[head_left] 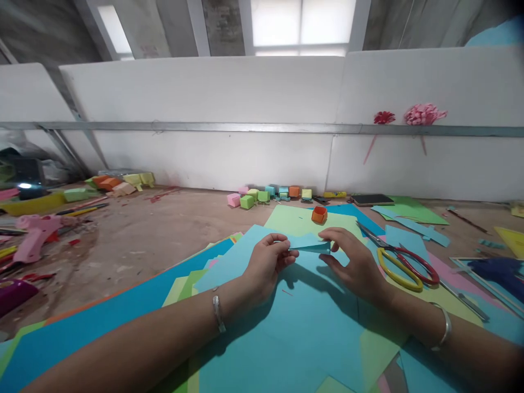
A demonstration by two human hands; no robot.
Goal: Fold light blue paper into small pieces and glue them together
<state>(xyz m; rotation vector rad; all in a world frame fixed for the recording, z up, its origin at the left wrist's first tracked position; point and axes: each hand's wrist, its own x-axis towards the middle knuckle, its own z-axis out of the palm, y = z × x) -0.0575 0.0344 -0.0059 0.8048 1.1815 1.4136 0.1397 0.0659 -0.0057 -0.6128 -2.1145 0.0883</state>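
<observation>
Between my two hands is a folded strip of light blue paper (310,246), held a little above the sheets. My left hand (268,262) pinches its left end between thumb and fingers. At the other end, my right hand (354,262) has its thumb and forefinger bent around the strip's edge. Under both hands lies a large light blue sheet (303,333) on a spread of coloured paper. A small orange paper box (319,214) sits just beyond the strip. Scissors (403,262) with one yellow and one red handle loop lie beside my right hand.
Small coloured paper boxes (246,202) stand along the white board (204,158) at the back. A pink glue gun (35,234) lies on the left. To the right are a dark phone (372,200), a metal-bladed tool (464,300) and paper offcuts (413,224).
</observation>
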